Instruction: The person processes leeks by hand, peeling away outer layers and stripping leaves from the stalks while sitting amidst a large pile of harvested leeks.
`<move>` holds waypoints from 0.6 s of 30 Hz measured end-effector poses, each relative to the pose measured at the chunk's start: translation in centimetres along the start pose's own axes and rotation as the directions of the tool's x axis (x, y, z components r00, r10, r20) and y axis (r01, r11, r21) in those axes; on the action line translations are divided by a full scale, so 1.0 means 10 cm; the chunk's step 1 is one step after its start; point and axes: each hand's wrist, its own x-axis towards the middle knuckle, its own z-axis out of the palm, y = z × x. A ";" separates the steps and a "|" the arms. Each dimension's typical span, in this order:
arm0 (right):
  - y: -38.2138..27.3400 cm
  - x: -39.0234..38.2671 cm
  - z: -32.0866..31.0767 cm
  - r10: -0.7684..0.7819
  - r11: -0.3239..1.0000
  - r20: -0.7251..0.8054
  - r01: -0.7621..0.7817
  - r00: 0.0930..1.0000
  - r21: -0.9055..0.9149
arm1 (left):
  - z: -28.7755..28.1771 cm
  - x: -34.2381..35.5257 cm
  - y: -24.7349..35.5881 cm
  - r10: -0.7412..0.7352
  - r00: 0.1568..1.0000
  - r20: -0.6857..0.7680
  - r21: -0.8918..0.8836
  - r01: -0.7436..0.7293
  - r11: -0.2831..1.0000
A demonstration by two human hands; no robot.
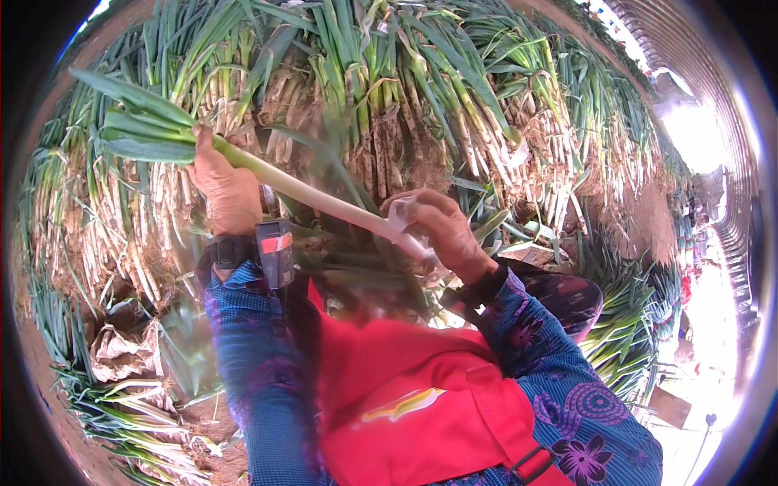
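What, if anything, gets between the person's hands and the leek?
Nothing visible blocks the left hand: it is closed around the leek, just below the leaves. At the right hand, near the white end, a thin pale layer shows by the fingertips; whether it separates them from the stalk is unclear.

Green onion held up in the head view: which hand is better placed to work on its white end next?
Probably the right hand: it is already at the white end of the green onion, beside a thin pale skin. The left hand grips near the green leaves, away from that end.
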 end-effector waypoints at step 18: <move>0.92 -0.80 -1.83 0.237 0.206 -0.189 -0.240 0.953 -0.949 | -0.08 -0.06 0.08 0.056 0.991 0.123 0.022 -0.059 0.998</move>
